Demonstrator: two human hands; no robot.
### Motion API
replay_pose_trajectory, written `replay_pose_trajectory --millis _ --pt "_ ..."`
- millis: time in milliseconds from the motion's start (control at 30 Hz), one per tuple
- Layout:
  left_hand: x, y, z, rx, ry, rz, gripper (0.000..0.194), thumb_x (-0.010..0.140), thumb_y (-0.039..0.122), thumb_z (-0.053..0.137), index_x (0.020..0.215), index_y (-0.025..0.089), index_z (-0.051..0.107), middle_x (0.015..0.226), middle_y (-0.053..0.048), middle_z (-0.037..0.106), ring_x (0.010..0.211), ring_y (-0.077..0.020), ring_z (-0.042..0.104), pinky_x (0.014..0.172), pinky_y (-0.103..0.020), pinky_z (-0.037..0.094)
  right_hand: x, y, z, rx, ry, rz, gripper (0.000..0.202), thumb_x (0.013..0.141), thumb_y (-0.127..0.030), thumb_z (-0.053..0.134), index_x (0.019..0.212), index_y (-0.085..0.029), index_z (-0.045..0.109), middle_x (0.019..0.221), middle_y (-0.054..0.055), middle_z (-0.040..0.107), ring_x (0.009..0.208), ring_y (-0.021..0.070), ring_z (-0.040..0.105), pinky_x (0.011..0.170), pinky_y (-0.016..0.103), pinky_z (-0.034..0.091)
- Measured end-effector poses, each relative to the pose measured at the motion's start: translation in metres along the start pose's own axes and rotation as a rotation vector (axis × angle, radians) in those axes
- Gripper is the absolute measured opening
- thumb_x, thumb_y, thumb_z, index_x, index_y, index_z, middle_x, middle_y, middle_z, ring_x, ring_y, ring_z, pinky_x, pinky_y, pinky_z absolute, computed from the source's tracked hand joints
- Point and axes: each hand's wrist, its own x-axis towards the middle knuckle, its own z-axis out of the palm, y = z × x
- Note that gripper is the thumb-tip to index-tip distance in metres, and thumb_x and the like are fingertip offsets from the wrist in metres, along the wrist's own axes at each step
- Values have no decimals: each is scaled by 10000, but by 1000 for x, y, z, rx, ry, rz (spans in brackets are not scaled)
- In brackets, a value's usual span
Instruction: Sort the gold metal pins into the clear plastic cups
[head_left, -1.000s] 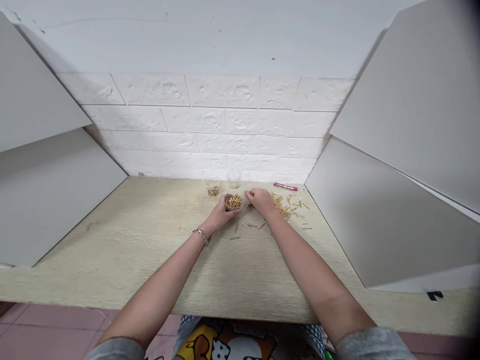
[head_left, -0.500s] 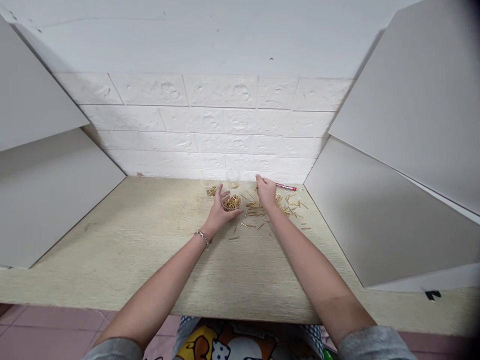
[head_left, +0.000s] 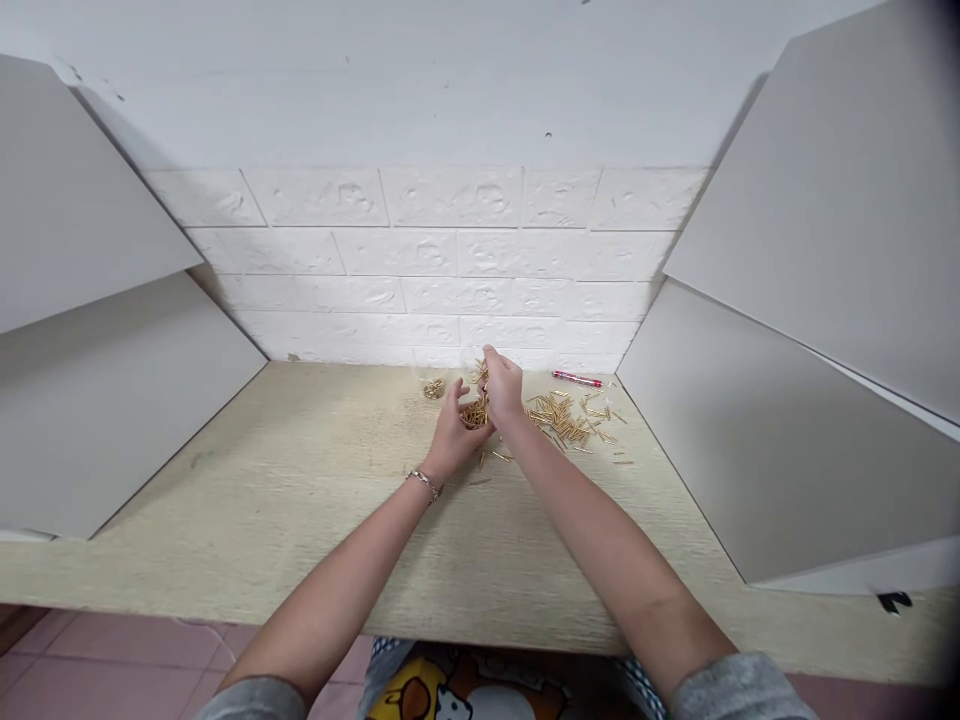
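My left hand (head_left: 454, 430) is curved around a small clear cup (head_left: 473, 413) filled with thin gold metal pins, its thumb at the near side. Right above the cup, my right hand (head_left: 502, 387) is closed on some gold pins, which stick out at its left side. A loose pile of gold pins (head_left: 562, 418) lies on the table to the right of my right hand. Behind and left of the cup is a small clear container with shorter gold pieces (head_left: 433, 388).
A red pen-like stick (head_left: 577, 379) lies near the white brick-patterned wall (head_left: 420, 250). Grey-white panels flank the wooden table (head_left: 300, 480) on the left (head_left: 112, 400) and right (head_left: 787, 440). A black clip-like piece (head_left: 894, 602) is at the front right.
My right hand has moved left from the pin pile to over the cup, with pins now visible in it. My left hand remains around the cup. The camera view has shifted slightly.
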Motion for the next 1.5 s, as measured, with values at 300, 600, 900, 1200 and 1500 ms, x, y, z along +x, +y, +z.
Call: replay_pose_trajectory --millis 300,600,900,1200,1500 --pt "3 -3 -1 58 -4 22 828 598 242 682 1323 190 285 1201 -120 475 1022 -207 511 848 -336 429 -4 3 -4 -215 16 -189 376 767 -424 450 524 -213 257 499 -57 221 467 85 245 434 222 247" --pt "4 -3 -2 60 -27 32 806 616 274 680 1318 173 296 1182 -133 493 1000 -203 522 837 -340 437 -10 1 -12 -330 -104 -248 375 736 -366 464 476 -204 249 462 -57 206 462 82 238 439 224 234" --pt "6 -4 -2 49 -36 53 789 601 291 696 1294 172 339 1138 -123 520 1022 -219 510 850 -349 425 -6 3 -18 -342 -238 -252 284 663 -239 448 448 -196 267 486 -50 272 481 83 289 458 215 266" --pt "6 -2 -2 83 -21 70 730 594 283 704 1251 188 401 1164 -110 512 1055 -225 496 883 -357 403 -5 3 -23 -294 -393 -295 170 626 -205 392 464 -189 342 524 -34 349 535 97 347 513 212 312" --pt "7 -1 -2 59 -46 97 667 616 244 681 1221 172 411 1136 -108 538 1039 -232 512 890 -373 411 -8 -3 -22 -264 -502 -262 168 649 -244 397 495 -183 425 507 -28 396 517 103 376 509 223 315"
